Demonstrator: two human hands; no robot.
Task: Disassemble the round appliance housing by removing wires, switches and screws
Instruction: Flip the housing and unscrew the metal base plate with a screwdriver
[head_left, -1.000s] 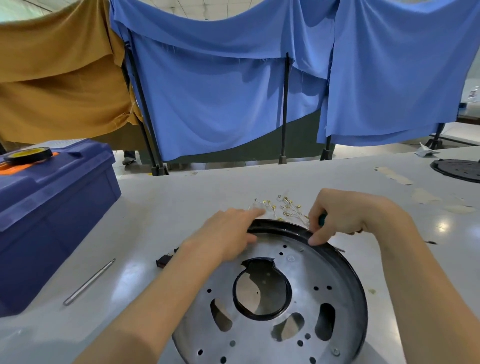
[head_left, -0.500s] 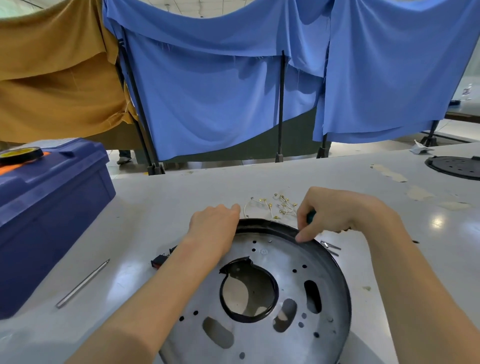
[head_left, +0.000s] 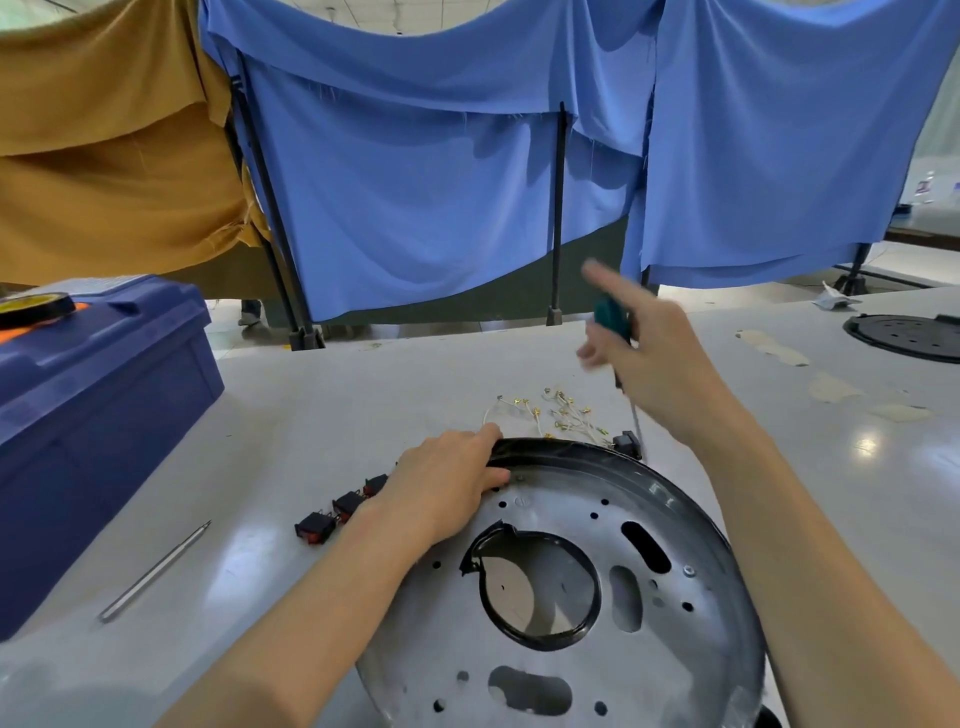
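The round appliance housing (head_left: 582, 597), a silver metal disc with a black rim and a large centre hole, lies on the grey table in front of me. My left hand (head_left: 447, 483) presses flat on its far left rim. My right hand (head_left: 639, 338) is raised above the far rim, gripping a green-handled screwdriver (head_left: 615, 322) whose shaft points down toward a black switch (head_left: 626, 444) at the rim. Three black-and-red switches (head_left: 337, 512) lie on the table left of the housing. A heap of thin wires with gold terminals (head_left: 556, 413) lies just behind the housing.
A dark blue toolbox (head_left: 98, 426) with a tape roll (head_left: 34, 306) on its lid stands at the left. A thin metal rod (head_left: 156, 571) lies near it. Another black round housing (head_left: 906, 335) sits at far right. Blue and tan cloths hang behind the table.
My right hand has lifted off the housing rim and risen with the screwdriver. The left hand stays on the rim, and the three loose switches have come into view.
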